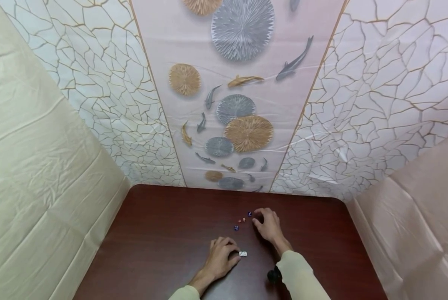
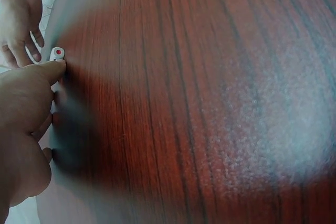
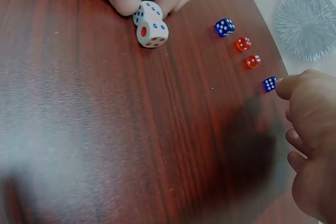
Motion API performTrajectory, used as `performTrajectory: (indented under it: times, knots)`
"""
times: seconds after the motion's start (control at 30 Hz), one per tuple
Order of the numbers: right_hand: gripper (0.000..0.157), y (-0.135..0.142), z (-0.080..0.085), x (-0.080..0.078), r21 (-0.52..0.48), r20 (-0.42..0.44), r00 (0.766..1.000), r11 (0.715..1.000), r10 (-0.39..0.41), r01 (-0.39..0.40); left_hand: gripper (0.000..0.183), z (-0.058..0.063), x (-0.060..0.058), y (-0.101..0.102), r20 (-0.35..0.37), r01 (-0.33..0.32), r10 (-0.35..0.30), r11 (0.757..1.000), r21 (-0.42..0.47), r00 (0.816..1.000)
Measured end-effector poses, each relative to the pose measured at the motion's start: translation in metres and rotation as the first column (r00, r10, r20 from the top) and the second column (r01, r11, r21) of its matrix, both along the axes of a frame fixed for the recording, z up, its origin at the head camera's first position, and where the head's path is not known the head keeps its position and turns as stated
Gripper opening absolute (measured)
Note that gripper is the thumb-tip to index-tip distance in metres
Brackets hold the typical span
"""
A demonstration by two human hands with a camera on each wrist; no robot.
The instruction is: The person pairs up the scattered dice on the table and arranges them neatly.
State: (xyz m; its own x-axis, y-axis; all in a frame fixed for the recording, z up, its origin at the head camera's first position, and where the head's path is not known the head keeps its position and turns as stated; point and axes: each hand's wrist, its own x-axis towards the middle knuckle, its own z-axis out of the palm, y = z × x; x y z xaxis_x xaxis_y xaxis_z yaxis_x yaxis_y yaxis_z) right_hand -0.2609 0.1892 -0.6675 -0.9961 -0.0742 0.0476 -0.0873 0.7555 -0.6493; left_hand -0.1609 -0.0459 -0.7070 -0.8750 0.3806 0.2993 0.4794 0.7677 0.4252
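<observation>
Two white dice (image 1: 243, 253) sit touching side by side on the table. My left hand (image 1: 220, 258) pinches the nearer one between thumb and forefinger; in the right wrist view that white die (image 3: 148, 11) shows blue pips, and the other die (image 3: 152, 34) shows red and blue ones. My right hand (image 1: 269, 225), fingers loosely bent, is just right of a blue die (image 1: 249, 213). In the right wrist view a fingertip meets or nearly meets that blue die (image 3: 270, 84). Two small red dice (image 3: 248, 52) and a second blue die (image 3: 224, 27) lie in a row with it.
The dark reddish wooden table (image 1: 152, 233) has rounded far corners. A patterned cloth wall (image 1: 242, 137) rises behind it, with plain cloth walls (image 1: 40, 187) at both sides. A small black round object (image 1: 272, 276) shows beside my right sleeve.
</observation>
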Motion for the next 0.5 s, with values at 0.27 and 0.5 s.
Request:
performTrajectory:
  times: [0.27, 0.5]
  knots:
    - [0.039, -0.004, 0.002, -0.012, 0.066, 0.056, 0.996, 0.996, 0.063, -0.066, 0.015, -0.001, -0.001, 0.001, -0.002, 0.003, -0.003, 1.000, -0.005, 1.000]
    - [0.036, -0.011, 0.003, -0.019, 0.116, 0.038, 0.996, 0.990, 0.078, -0.082, 0.015, -0.004, -0.003, -0.001, -0.001, -0.001, 0.001, 1.000, -0.015, 1.000]
